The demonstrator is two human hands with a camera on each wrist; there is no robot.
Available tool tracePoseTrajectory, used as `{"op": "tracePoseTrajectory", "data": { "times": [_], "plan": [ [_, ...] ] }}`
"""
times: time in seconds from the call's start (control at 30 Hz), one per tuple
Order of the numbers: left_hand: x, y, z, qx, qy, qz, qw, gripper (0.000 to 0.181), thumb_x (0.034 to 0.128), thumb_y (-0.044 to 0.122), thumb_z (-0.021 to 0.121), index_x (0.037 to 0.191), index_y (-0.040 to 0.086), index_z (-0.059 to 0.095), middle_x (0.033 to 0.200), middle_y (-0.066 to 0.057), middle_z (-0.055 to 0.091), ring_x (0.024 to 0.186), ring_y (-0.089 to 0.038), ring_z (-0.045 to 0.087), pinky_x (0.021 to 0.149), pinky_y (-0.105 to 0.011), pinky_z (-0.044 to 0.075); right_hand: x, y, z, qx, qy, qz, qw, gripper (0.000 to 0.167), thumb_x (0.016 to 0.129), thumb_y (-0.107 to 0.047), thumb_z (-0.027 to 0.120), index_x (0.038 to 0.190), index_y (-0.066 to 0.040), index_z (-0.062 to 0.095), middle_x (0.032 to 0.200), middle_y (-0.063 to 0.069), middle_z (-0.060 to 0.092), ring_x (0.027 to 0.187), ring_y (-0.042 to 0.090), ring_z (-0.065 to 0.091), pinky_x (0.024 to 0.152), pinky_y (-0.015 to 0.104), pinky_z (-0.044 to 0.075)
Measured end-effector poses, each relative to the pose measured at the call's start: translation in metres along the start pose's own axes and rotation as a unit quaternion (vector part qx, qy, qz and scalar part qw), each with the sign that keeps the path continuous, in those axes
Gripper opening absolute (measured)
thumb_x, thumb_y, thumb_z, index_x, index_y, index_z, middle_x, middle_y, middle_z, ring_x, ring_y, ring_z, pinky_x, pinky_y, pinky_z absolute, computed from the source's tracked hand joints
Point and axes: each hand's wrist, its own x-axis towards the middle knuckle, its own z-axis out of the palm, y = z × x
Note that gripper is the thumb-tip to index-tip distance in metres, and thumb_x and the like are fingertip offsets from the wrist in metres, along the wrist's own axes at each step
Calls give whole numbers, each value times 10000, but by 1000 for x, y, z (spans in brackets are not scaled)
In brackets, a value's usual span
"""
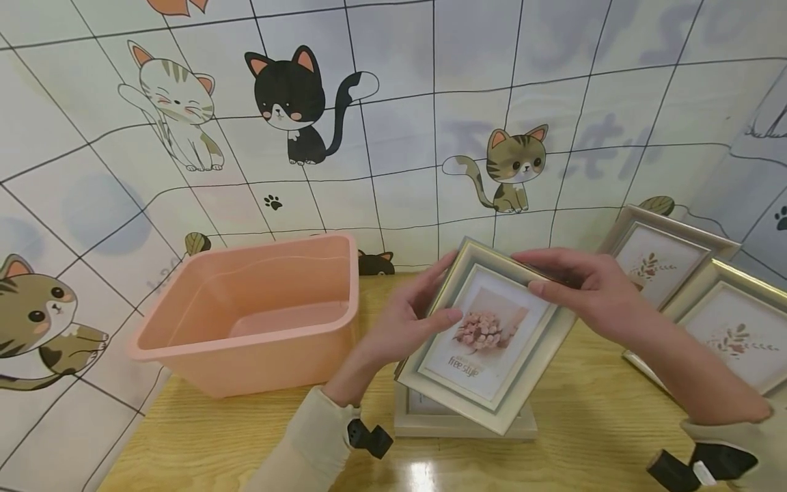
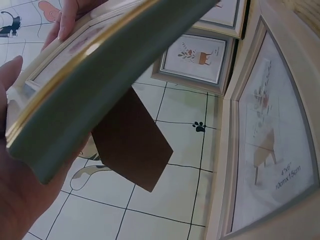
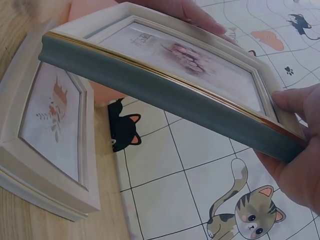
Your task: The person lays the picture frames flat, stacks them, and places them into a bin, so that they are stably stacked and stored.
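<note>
A picture frame (image 1: 501,328) with a cream and gold border, teal-grey sides and a pink flower print is held tilted above the table. My left hand (image 1: 406,318) grips its left side, thumb on the front. At the upper right edge, my right hand (image 1: 593,294) pinches the frame between thumb and fingers. In the left wrist view a brown stand flap (image 2: 131,142) sticks out from its back. Below it, another frame (image 1: 467,427) lies on the table, mostly covered in the head view. The right wrist view shows that lower frame (image 3: 55,117) resting on a further one.
A pink plastic tub (image 1: 246,362) stands at the left of the wooden table (image 1: 332,444). At the right, a beige frame (image 1: 670,253) and a gold-edged frame (image 1: 732,335) lean beside my right forearm. A cat-print sheet (image 1: 406,150) hangs behind.
</note>
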Motion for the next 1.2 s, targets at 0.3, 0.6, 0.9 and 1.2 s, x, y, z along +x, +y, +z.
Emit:
{"op": "tracePoseTrajectory", "data": {
  "times": [0.3,0.6,0.9,1.2],
  "plan": [
    [-5,2,-1,-51,-177,-693,9974,831,1009,28,609,1646,374,204,1334,-291,564,986,-273,710,670,-485,618,-6,4,10,81,236,498,9984,404,1009,-142,675,1408,-102,628,1136,-28,697,897,145,658,677,276,579],
    [-14,-12,-9,-87,-19,-786,9969,684,1020,16,587,1621,232,341,1315,-242,612,937,-239,717,709,-475,618,-15,16,12,187,630,999,9928,436,1033,-213,648,1457,-135,587,1217,-64,654,960,87,641,697,261,589],
    [-31,-26,-19,201,1119,-1182,9865,484,976,-3,648,1452,54,577,1240,-229,667,932,-222,700,751,-355,606,-31,36,23,1564,1073,1689,9672,416,1036,-219,642,1448,-206,587,1244,-162,625,998,26,644,752,223,580],
    [-34,-43,-22,722,2142,-1729,9587,255,931,14,713,1182,-30,734,1049,-131,712,728,-108,578,635,-241,498,-61,56,56,1944,875,2548,9432,489,978,-132,715,1437,-106,547,1198,35,691,939,58,678,696,303,591]
  ]
}}
